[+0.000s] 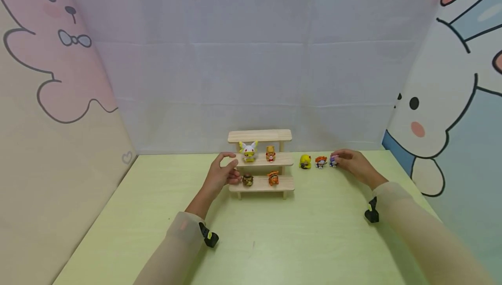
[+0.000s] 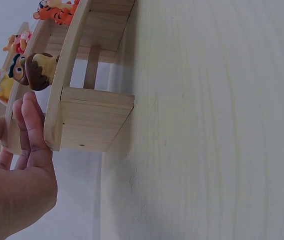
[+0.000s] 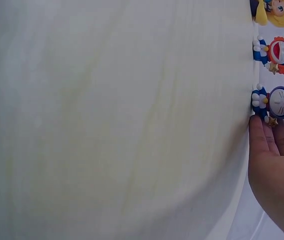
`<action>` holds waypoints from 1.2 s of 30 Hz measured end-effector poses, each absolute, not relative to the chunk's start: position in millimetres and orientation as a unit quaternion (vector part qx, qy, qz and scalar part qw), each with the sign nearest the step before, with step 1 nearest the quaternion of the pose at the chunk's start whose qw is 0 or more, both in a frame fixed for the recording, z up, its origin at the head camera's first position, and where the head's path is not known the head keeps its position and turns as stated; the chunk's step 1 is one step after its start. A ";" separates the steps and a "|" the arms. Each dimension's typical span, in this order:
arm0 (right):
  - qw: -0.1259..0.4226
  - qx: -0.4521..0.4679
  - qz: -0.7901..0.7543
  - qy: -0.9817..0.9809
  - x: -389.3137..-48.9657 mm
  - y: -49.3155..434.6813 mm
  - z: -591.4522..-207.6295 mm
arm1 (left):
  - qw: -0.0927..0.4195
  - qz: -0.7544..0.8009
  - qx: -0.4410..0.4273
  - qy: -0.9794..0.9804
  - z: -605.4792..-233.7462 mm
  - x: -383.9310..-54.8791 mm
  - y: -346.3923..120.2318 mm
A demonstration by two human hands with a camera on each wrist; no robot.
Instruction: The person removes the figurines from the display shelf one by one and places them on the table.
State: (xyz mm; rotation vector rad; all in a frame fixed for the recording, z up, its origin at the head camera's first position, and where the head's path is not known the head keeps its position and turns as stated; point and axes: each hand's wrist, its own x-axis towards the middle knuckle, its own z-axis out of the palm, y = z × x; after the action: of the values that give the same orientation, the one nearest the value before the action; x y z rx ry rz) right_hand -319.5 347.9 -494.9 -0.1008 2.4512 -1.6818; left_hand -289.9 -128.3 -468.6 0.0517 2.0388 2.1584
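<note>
My left hand (image 1: pixel 219 176) is at the left end of a three-tier wooden shelf (image 1: pixel 270 159), its fingers (image 2: pixel 33 122) relaxed beside the middle and lower boards. Close to them on the lowest tier stands an owl figurine (image 2: pixel 39 71). My right hand (image 1: pixel 356 166) pinches a small blue-and-white cat figurine (image 3: pixel 280 103) with a purple hood, thumb at its head and fingers along its side. It is the rightmost of a row on the table. Beside it are a similar figurine with an orange crab hood (image 3: pixel 281 55) and a yellow-haired figurine (image 1: pixel 305 161).
A tiger figurine (image 1: pixel 273 178) shares the lowest tier with the owl. A white-hooded yellow figurine (image 1: pixel 249 152) and an orange bear figurine (image 1: pixel 270 154) stand on the middle tier. The pale table (image 1: pixel 255 241) backs onto a white cloth wall (image 1: pixel 251 67).
</note>
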 end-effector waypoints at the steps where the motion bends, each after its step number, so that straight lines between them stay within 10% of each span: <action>1: 0.082 -0.035 -0.560 0.824 -319.7 348.7 -495.4 | 0.085 0.724 0.019 0.684 -468.6 -290.1 -128.2; 36: 0.117 -0.059 -0.561 0.817 -323.6 355.4 -455.4 | 0.089 0.724 0.021 0.683 -464.4 -285.8 -127.8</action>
State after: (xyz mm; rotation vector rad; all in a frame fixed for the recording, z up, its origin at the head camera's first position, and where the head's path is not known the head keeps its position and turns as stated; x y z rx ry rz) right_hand -323.6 355.4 -455.4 -0.1734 2.3922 -1.6409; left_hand -285.8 -127.8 -464.4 0.0616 2.0336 2.1547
